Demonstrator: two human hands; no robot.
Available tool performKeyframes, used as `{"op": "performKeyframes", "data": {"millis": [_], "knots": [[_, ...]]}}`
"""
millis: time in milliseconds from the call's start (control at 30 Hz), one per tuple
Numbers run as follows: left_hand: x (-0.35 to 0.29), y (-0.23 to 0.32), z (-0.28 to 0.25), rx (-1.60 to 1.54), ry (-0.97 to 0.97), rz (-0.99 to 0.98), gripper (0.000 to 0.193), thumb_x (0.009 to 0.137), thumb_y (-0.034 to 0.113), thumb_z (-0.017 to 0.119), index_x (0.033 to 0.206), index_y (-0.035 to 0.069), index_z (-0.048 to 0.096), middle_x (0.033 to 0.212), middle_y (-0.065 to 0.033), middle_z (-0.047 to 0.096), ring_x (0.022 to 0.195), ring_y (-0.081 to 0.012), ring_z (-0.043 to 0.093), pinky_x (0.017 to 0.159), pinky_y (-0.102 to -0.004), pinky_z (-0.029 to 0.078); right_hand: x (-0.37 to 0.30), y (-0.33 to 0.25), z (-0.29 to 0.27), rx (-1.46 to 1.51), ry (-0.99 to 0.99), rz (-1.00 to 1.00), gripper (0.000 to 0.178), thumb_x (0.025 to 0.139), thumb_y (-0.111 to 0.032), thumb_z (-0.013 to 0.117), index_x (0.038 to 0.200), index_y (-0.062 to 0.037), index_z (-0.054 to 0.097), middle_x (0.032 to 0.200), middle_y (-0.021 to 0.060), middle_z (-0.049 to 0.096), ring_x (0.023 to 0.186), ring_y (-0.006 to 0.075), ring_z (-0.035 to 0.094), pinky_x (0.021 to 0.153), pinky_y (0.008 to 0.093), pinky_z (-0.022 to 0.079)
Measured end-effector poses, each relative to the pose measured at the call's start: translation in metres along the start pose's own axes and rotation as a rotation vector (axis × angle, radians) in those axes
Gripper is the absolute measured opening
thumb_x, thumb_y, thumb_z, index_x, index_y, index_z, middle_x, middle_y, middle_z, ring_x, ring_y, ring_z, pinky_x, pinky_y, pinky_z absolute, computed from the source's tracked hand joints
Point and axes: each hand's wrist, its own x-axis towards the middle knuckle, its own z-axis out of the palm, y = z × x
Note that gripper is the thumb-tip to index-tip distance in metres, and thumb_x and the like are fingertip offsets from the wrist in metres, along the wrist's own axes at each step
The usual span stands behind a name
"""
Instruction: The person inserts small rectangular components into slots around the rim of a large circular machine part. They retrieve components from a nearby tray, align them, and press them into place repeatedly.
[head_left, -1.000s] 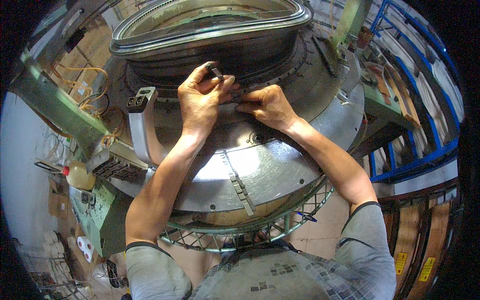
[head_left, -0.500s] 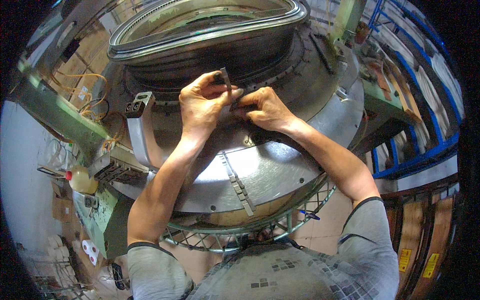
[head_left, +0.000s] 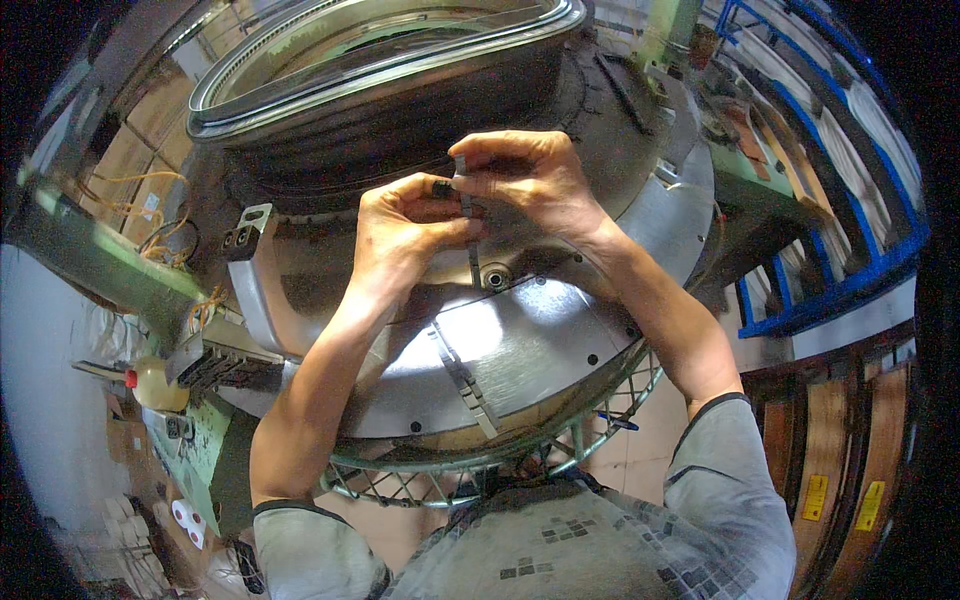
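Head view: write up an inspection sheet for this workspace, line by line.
Surface: round grey metal machine table, shiny, with a straight metal strip fixed along it.
Job's things: thin dark strip, pinched upright between both hands above the table; large ringed drum behind.
Clutter: yellowish bottle with red cap lower left; white rolls on the floor.
Grippers: left hand and right hand both closed on the strip, fingertips meeting.
Cables: orange wires at left.
Surroundings: green machine frame, blue racks right, wire guard below the table.
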Motion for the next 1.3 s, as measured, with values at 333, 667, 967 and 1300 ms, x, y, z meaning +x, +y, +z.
{"op": "performKeyframes", "data": {"millis": [333, 667, 967, 1300], "knots": [[-0.001, 0.003, 0.001, -0.218, -0.019, -0.152, 0.023, 0.082, -0.009, 0.074, 0.103, -0.003, 0.067, 0.095, -0.0151, 0.074, 0.08, -0.0204, 0.074, 0.075, -0.033, 0.063, 0.004, 0.004, -0.006, 0.208, 0.071, 0.148, 0.017, 0.089, -0.016, 0.077, 0.1, -0.0027, 0.076, 0.086, 0.0028, 0.073, 0.075, 0.009, 0.065, 0.073, 0.024, 0.053], [0.0, 0.009, -0.005, -0.302, -0.021, -0.29, 0.02, 0.083, -0.008, 0.073, 0.1, -0.001, 0.065, 0.092, -0.0171, 0.074, 0.072, -0.0207, 0.073, 0.063, -0.0317, 0.063, 0.002, 0.004, -0.002, 0.183, -0.024, 0.214, 0.028, 0.088, -0.031, 0.079, 0.085, -0.0037, 0.075, 0.078, 0.0016, 0.071, 0.072, 0.0085, 0.063, 0.067, 0.0256, 0.05], [0.0, 0.006, -0.002, -0.304, 0.033, -0.234, 0.025, 0.083, -0.005, 0.076, 0.104, -0.002, 0.063, 0.096, -0.0195, 0.074, 0.076, -0.0223, 0.074, 0.068, -0.0335, 0.064, 0.003, 0.013, -0.003, 0.066, -0.071, 0.229, 0.027, 0.085, -0.026, 0.082, 0.095, -0.0025, 0.075, 0.084, 0.0011, 0.072, 0.077, 0.0084, 0.064, 0.072, 0.0246, 0.053], [0.007, -0.009, -0.006, -0.217, 0.357, 0.108, 0.038, 0.077, -0.004, 0.082, 0.11, 0.0, 0.063, 0.097, -0.017, 0.074, 0.088, -0.0211, 0.073, 0.079, -0.033, 0.06, -0.004, 0.039, 0.028, -0.003, -0.128, 0.118, 0.022, 0.084, -0.017, 0.08, 0.099, -0.0012, 0.078, 0.087, 0.0057, 0.077, 0.079, 0.0079, 0.066, 0.071, 0.0261, 0.054]]}}
